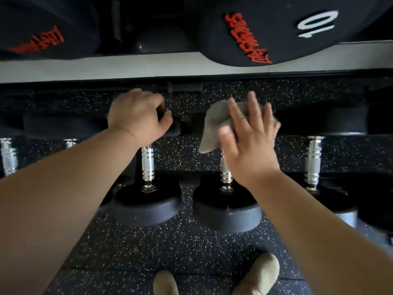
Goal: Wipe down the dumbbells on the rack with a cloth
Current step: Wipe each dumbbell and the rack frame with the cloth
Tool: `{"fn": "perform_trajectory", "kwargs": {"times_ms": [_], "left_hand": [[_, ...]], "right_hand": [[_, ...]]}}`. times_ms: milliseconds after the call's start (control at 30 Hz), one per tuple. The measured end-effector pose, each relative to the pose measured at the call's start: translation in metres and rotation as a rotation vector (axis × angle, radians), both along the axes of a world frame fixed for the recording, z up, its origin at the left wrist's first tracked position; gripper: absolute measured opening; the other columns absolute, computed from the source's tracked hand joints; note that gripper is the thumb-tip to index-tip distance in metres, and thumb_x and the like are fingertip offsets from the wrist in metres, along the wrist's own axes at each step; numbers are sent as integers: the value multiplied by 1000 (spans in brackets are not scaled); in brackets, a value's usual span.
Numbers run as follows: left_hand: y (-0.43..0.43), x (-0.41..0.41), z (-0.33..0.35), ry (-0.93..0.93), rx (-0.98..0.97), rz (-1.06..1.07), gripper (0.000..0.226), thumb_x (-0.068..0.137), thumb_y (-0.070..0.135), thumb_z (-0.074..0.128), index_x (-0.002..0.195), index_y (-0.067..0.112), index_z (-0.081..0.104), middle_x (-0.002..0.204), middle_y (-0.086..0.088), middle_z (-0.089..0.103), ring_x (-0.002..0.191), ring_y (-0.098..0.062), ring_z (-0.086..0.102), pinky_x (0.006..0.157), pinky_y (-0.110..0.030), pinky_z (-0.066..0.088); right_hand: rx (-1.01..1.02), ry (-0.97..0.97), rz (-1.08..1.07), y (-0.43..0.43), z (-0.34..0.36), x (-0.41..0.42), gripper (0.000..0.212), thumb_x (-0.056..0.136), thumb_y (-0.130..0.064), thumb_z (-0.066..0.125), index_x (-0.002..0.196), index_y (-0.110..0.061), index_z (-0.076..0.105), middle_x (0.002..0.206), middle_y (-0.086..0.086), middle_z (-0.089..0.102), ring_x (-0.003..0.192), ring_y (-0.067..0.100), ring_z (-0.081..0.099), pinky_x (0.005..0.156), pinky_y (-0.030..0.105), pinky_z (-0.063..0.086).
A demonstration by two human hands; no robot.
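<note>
Cloth [214, 122]: grey, bunched on far head of middle dumbbell [227, 211], lower tier | right hand [248, 141]: I see fingers spread flat, pressing cloth | left hand [138, 116]: fingers curled over far head of left dumbbell [147, 160] | edges: grey shelf rail [106, 67] just above both hands; narrow gap between near heads; speckled floor [170, 248] open below.
</note>
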State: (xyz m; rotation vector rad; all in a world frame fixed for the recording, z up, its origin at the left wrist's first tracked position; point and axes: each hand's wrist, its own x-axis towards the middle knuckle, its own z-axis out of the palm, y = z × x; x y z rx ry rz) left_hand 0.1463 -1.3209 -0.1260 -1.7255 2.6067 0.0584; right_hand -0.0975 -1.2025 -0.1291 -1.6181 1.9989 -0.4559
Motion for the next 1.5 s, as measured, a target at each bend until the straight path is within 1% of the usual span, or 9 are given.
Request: {"fn": "perform_trajectory", "kwargs": {"times_ms": [133,333,500,633,800,967,1133,1367,1500], "left_hand": [[1,2,1,27,-13,-42,29,92,50,54,87,24,68,80,6,67,84,-24,60,63,-31,36],[1,6,0,64,-15,-73,32,93,53,50,91,26,67,86,7,69,90,-23,61,66,-32,40],[1,9,-6,118,-45,-106,35,93,54,48,93,26,68,90,7,70,93,-24,62,66,-32,36],[4,8,-12,131,-126,-82,44,89,57,38,88,24,67,80,6,67,86,-25,62,64,-31,34],[3,8,-15,131,-170,-58,28,93,49,55,88,25,68,74,10,57,79,-19,51,63,-31,34],[3,6,-14,159,-202,-37,27,94,52,55,88,29,68,86,9,65,97,-22,57,69,-34,37],[5,5,-15,182,-254,-11,27,94,53,57,98,31,72,93,8,60,109,-24,58,74,-34,36],[15,5,-25,75,-392,24,37,95,46,44,79,21,66,68,6,50,82,-29,53,65,-33,30],[18,-1,-20,58,-263,95,38,94,56,46,89,27,70,81,4,64,85,-26,55,67,-32,38]], "right_hand": [[41,-207,-373,-8,-5,10,67,99,-58,46,160,-47,20,172,-1,2,157,28,3,126,53,17],[-67,243,-232,0,-20,53,83,95,-60,50,163,-23,17,168,23,4,154,48,3,120,70,15],[-208,418,-65,5,-28,52,76,96,-60,55,161,-29,32,168,21,16,154,49,10,123,67,12],[-236,304,-98,8,-32,19,78,92,-72,49,160,-40,28,169,7,18,154,38,15,123,57,25],[-210,-244,-392,-5,-35,-7,63,99,-62,45,156,-37,35,158,-3,38,141,18,42,112,35,40],[-394,363,-41,-19,-31,27,53,103,-51,36,150,-30,50,155,13,44,145,40,34,120,62,27],[-410,715,327,-25,-31,43,56,95,-63,50,143,-33,56,155,9,45,148,41,29,123,59,17],[-307,255,-82,-6,-27,4,74,89,-80,45,152,-42,36,159,2,35,147,33,28,118,54,34],[-263,213,-165,-5,-29,14,80,86,-81,44,154,-40,31,161,6,30,149,38,24,117,58,33]]}}
